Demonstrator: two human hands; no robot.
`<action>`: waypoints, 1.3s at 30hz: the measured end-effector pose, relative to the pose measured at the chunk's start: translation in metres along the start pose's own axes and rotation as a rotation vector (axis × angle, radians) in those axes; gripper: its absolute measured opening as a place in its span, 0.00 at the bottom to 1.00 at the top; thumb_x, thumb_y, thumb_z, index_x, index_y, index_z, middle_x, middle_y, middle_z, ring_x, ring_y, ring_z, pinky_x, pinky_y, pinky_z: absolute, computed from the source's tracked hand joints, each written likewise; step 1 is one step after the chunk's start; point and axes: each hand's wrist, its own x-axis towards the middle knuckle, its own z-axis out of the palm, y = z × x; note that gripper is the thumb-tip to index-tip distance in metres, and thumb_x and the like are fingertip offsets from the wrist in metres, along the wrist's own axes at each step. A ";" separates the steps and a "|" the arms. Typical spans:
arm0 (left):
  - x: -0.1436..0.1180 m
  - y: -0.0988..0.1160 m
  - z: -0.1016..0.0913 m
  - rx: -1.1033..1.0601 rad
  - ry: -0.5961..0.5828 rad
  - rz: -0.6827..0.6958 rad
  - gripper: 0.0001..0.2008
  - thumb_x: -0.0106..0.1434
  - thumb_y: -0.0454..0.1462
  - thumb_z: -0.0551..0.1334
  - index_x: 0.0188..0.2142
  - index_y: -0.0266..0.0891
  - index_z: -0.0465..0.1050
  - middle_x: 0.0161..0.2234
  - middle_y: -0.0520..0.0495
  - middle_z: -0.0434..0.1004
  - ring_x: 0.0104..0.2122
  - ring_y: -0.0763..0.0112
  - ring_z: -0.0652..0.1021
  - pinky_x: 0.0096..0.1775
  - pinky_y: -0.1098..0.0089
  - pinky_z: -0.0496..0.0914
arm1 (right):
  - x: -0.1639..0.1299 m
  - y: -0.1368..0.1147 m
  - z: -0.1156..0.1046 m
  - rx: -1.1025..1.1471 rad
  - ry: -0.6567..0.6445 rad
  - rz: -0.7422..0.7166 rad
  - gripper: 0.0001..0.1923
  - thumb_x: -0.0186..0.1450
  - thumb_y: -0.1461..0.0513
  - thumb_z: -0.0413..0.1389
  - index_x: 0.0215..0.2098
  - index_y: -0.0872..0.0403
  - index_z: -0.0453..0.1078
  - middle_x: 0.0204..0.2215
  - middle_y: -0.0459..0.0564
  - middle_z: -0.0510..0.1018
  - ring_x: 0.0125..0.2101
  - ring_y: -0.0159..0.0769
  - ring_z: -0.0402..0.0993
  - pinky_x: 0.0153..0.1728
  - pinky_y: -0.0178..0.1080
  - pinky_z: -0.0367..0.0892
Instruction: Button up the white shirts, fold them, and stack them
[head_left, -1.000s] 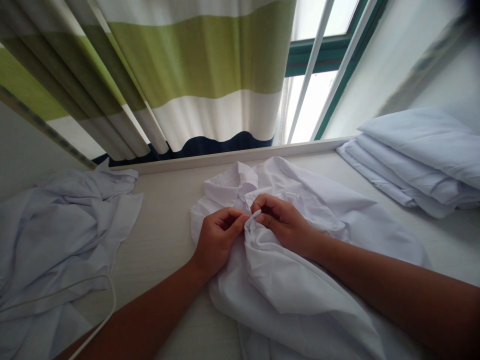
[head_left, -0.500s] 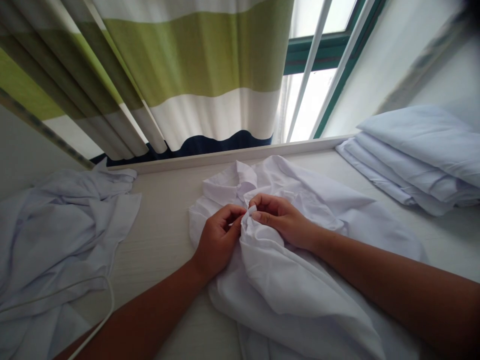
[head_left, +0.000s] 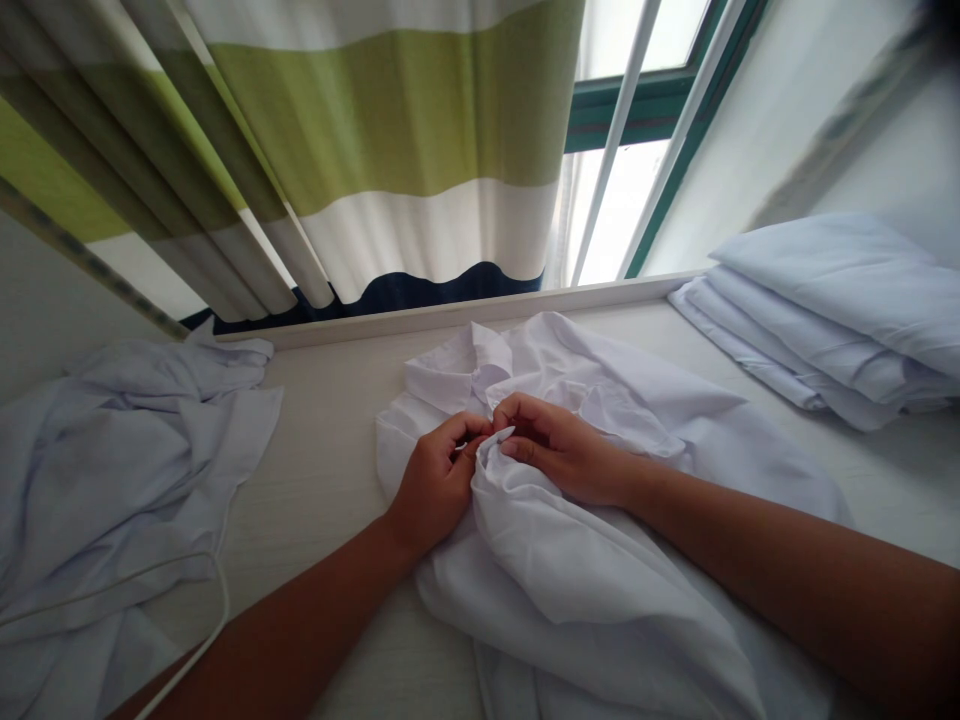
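A white collared shirt (head_left: 600, 590) lies spread and rumpled on the pale table, its collar (head_left: 457, 365) toward the window. My left hand (head_left: 436, 478) pinches the shirt's front edge just below the collar. Right beside it, my right hand (head_left: 559, 448) grips the same bit of cloth between thumb and fingers. The fingertips of both hands almost meet there, and a small fold of fabric sticks up between them. Whether a button is under the fingers cannot be made out. Loose cloth bulges toward me from beneath the hands.
Folded white garments (head_left: 840, 310) are stacked at the right. A crumpled heap of white cloth (head_left: 135, 470) lies at the left, with a white cable (head_left: 223, 590) near my left forearm. Behind the table ledge (head_left: 420, 318) hang a striped curtain (head_left: 397, 120) and window bars (head_left: 619, 140).
Both hands stay at the same spot on the shirt. The right hand's fingers have shifted slightly left and down, and the pinched fold has turned a little.
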 end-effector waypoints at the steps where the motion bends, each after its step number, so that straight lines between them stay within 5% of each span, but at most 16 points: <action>1: 0.000 0.000 0.000 -0.002 -0.010 0.001 0.07 0.68 0.39 0.61 0.37 0.39 0.75 0.35 0.50 0.79 0.36 0.68 0.77 0.37 0.72 0.70 | 0.000 -0.001 0.000 -0.040 -0.007 -0.008 0.03 0.70 0.63 0.54 0.43 0.51 0.64 0.36 0.44 0.72 0.36 0.31 0.68 0.39 0.34 0.63; 13: -0.003 0.005 0.002 0.297 0.066 0.277 0.06 0.70 0.34 0.56 0.39 0.40 0.71 0.35 0.52 0.78 0.33 0.73 0.76 0.36 0.74 0.68 | -0.002 0.001 0.002 -0.081 0.059 -0.030 0.02 0.71 0.65 0.51 0.40 0.50 0.63 0.35 0.43 0.70 0.37 0.32 0.65 0.41 0.35 0.61; 21: -0.005 0.002 0.002 0.190 0.054 0.239 0.04 0.71 0.36 0.55 0.39 0.41 0.68 0.34 0.53 0.74 0.30 0.75 0.73 0.33 0.75 0.67 | 0.001 0.003 0.001 0.113 0.052 -0.081 0.05 0.70 0.60 0.57 0.41 0.52 0.68 0.35 0.46 0.71 0.36 0.33 0.68 0.38 0.36 0.64; 28: -0.002 -0.002 0.000 0.078 0.021 0.140 0.06 0.72 0.39 0.56 0.39 0.41 0.68 0.34 0.52 0.73 0.31 0.73 0.73 0.33 0.74 0.67 | 0.001 -0.001 0.002 -0.134 0.116 -0.108 0.03 0.70 0.61 0.55 0.40 0.52 0.66 0.36 0.47 0.71 0.37 0.35 0.67 0.40 0.38 0.63; 39: -0.002 0.004 -0.002 0.250 0.015 0.287 0.02 0.70 0.34 0.55 0.39 0.42 0.65 0.32 0.53 0.72 0.28 0.75 0.71 0.28 0.75 0.63 | -0.002 -0.004 0.006 -0.028 0.091 -0.019 0.04 0.70 0.59 0.54 0.41 0.51 0.64 0.36 0.46 0.70 0.36 0.34 0.67 0.39 0.37 0.64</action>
